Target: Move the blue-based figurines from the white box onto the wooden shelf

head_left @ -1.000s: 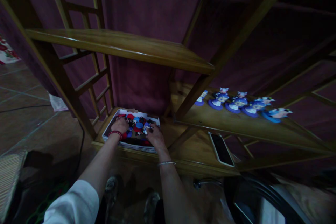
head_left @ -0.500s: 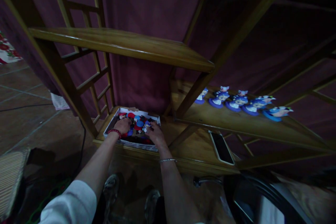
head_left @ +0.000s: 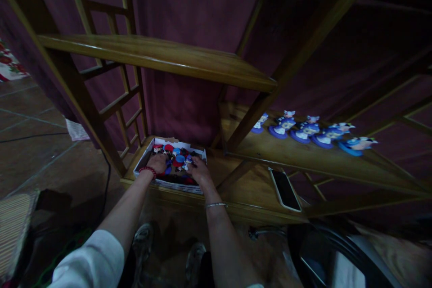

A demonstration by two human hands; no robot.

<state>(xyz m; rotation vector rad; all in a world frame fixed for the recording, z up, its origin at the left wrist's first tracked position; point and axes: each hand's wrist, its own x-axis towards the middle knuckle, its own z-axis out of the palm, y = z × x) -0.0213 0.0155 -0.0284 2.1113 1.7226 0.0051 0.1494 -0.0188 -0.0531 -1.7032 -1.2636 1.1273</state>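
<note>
- Small figurines (head_left: pixel 178 160) with red, blue, white and dark parts lie crowded together inside a shallow white box (head_left: pixel 178 186); directions below run from this box, with twelve at the top of the view.
- The left hand (head_left: pixel 157 163) reaches into the box's nine o'clock side, palm down, fingers bent among the figurines. I cannot tell whether it grasps one, since the fingertips are hidden.
- The right hand (head_left: pixel 199 170) reaches over the three o'clock side, thumb and fingertips at a white-and-blue figurine (head_left: pixel 188 162). Whether they pinch it or only touch it, I cannot tell.
- A red bead bracelet (head_left: pixel 148 171) circles the left wrist; a thin silvery bracelet (head_left: pixel 217 204) circles the right forearm.
- Beneath the box runs a low wooden board (head_left: pixel 243 189).
- A pale-rimmed phone (head_left: pixel 285 190) with a dark screen lies on that board, between three and four o'clock.
- On a raised shelf (head_left: pixel 270 155), between two and three o'clock, five white-and-purple figures (head_left: pixel 300 136) stand in a row, the nearest partly behind a post.
- At twelve o'clock a wooden plank (head_left: pixel 151 57) crosses before a dark purple curtain (head_left: pixel 189 0).
- At about seven and between five and six o'clock, two shoes show dimly on the floor.
</note>
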